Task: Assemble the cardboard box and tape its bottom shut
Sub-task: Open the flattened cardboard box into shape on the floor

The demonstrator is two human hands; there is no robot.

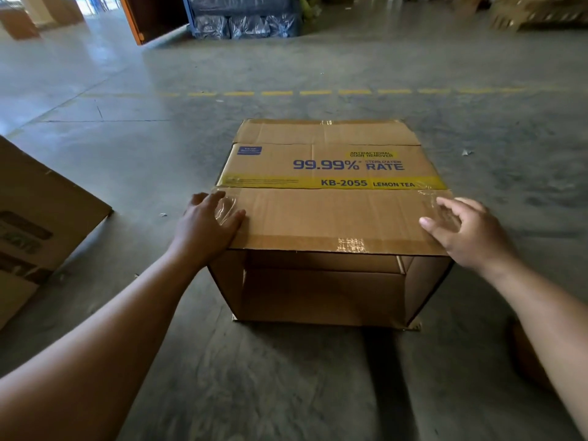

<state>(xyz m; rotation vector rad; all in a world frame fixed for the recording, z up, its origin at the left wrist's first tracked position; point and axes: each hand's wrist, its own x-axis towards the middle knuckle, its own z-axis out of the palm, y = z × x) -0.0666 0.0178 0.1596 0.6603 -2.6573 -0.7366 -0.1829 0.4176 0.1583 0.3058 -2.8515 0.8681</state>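
Observation:
A brown cardboard box lies on its side on the concrete floor, its open end facing me. Blue print reading "99.99% RATE" and a yellow stripe cover its upper face. The near top flap sticks out toward me, with old clear tape at both corners and at its middle edge. My left hand lies flat on the flap's left corner, fingers spread over the tape. My right hand hovers at the flap's right corner, fingers apart, holding nothing. No tape roll is in view.
A second cardboard box lies at the left edge. A dashed yellow line crosses the floor beyond the box. Wrapped pallets and stacked cartons stand at the back.

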